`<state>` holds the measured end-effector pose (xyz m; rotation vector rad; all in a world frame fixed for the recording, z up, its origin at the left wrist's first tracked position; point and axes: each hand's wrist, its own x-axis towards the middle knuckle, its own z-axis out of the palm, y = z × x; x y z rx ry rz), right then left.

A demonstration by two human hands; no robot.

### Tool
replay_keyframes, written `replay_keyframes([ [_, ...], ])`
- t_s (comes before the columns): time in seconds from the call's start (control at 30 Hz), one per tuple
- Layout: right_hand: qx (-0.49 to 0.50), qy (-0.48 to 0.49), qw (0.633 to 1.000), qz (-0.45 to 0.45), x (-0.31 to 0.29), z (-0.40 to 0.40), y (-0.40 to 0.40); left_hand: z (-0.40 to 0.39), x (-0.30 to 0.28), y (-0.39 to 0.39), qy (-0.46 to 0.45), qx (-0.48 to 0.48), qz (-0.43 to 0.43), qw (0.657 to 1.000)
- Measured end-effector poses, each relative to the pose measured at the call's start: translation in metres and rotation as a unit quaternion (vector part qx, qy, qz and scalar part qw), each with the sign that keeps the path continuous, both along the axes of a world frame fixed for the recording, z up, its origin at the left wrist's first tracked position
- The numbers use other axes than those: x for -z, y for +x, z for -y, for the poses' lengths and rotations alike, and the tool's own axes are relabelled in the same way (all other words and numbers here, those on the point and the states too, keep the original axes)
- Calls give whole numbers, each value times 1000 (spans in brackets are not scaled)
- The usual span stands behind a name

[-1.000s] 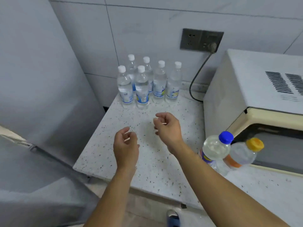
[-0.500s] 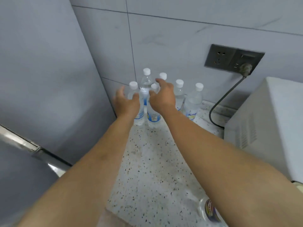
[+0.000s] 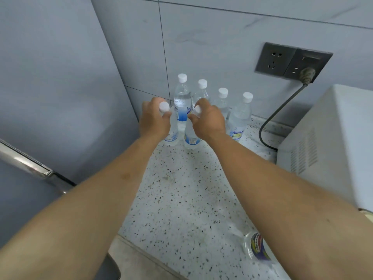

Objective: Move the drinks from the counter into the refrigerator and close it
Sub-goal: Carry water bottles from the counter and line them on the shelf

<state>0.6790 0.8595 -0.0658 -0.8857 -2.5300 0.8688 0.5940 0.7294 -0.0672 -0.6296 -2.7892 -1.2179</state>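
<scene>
- Landmark: the grey wall socket (image 3: 292,61); all the small water bottles stand upright on the speckled counter (image 3: 181,199), below and to the left of it
- The left hand (image 3: 154,120) has its fingers curled round the neck of the front-left bottle (image 3: 171,130), white cap poking out above the knuckles
- The right hand (image 3: 207,121) is wrapped the same way round the front-right bottle (image 3: 191,138), which is the nearer of the two to the socket
- Both bottles have their long axis vertical and their bases look to be on the counter, so the lift is probably straight up
- Four back-row bottles (image 3: 238,118) sit just behind, closer to the socket; tipping one is the risk
- The refrigerator (image 3: 50,87) lies farthest left of the socket, nearer the left hand
</scene>
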Motion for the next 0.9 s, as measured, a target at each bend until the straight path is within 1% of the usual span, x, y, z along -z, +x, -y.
replay_keyframes([
  [0.13,15,-46,999,-18,3,22,16,19,12,34,71,-45,43,996],
  [0.37,27,-106,992,-63,25,79,69,66,35,97,169,-76,123,975],
  [0.47,45,-139,983,-109,37,99,101,91,37,121,197,-72,124,970],
  [0.6,71,-152,972,-168,27,110,126,115,21,131,185,-39,100,977],
  [0.67,72,-149,970,-177,15,112,131,125,12,129,162,-13,89,983],
  [0.8,48,-132,983,-120,1,112,138,135,7,130,101,18,59,993],
  [0.9,44,-94,989,-107,7,111,147,138,15,139,97,24,10,995],
])
